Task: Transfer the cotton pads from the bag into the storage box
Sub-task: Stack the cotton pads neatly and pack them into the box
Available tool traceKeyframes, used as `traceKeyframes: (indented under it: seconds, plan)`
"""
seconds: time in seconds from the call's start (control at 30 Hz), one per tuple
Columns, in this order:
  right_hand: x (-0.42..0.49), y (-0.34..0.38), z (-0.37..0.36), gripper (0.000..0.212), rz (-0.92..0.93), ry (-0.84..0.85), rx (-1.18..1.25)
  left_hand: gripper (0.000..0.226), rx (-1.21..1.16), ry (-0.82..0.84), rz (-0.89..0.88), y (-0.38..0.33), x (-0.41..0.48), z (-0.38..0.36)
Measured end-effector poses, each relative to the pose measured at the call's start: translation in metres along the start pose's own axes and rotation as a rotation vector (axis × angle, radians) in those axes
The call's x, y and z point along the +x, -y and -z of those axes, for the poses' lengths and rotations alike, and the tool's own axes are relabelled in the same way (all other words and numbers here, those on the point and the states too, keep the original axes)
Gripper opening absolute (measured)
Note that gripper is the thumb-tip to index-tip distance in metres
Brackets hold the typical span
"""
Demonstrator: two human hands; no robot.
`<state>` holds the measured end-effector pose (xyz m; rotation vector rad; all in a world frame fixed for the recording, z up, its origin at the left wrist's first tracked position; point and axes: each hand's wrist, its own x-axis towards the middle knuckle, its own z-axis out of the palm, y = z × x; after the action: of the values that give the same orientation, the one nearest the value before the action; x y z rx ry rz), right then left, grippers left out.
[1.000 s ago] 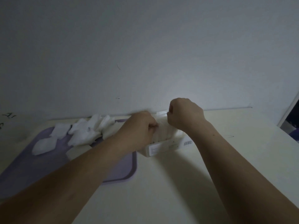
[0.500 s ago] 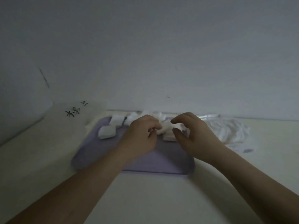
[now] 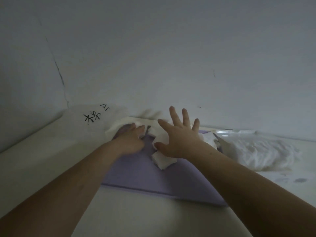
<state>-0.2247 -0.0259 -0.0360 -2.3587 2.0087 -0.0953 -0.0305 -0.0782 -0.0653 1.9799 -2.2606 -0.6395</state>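
Where the task stands: seen from the head camera, the step in hand looks like gathering loose cotton pads (image 3: 163, 161) off the purple tray (image 3: 136, 177). That is a judgement, as no pad is held.
Left hand (image 3: 130, 140): stretched to the tray's far left corner, fingers straight and gripping nothing. Motion blur hides whether the fingertips touch the pads there.
Right hand (image 3: 179, 137): raised over the tray's far middle, all fingers splayed wide, holding nothing.
Pads: one small stack lies on the tray just below the right palm. More lie along the tray's far edge and at its far right corner.
Bag (image 3: 256, 151): crumpled, white and slack, on the table (image 3: 153, 219) just right of the tray.
Storage box: cannot be picked out. A clear strip beyond the tray's far right corner may belong to it, but it is too small to tell.
Cloth with black writing (image 3: 95, 117): just left of the tray's far left corner.
Next move: probably closing the fingers on a bunch of pads and carrying them rightward off the tray. The pads look soft and light, so a gentle gathered pinch suits them, and a stack may shed pieces.
Change: half a second ago both hands had curled fingers pinching pads over the tray's far middle, and now both are spread and empty. A second ago both fists worked at a labelled pack just right of the tray, which is not in sight now.
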Motion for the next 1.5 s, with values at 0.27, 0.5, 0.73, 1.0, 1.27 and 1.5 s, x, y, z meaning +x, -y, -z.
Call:
traceKeyframes:
  seconds: [0.27, 0.5, 0.73, 1.0, 1.27, 1.5]
  plan:
    - [0.009, -0.01, -0.022, 0.102, -0.01, 0.113, 0.148, 0.04, -0.114, -0.037, -0.175, -0.019, -0.026, -0.016]
    - [-0.034, -0.035, -0.017, 0.051, 0.076, 0.082, 0.123, 0.039, -0.59, 0.023, -0.22, -0.04, -0.062, -0.025]
    - [-0.057, -0.037, -0.018, 0.045, 0.071, -0.026, 0.266, 0.065, -0.138, -0.175, -0.104, -0.026, -0.073, -0.026]
    - [-0.063, -0.027, -0.014, 0.053, 0.088, -0.262, 0.572, 0.024, -0.464, -0.26, -0.125, -0.012, -0.086, -0.023]
    - [-0.089, -0.05, -0.023, 0.054, -0.174, -0.308, 1.231, 0.016, -0.984, -0.168, -0.307, -0.056, -0.094, -0.022]
    - [-0.099, -0.074, -0.055, 0.043, -0.29, -0.419, 1.403, 0.024, -1.228, -0.088, -0.309, -0.087, -0.072, -0.055]
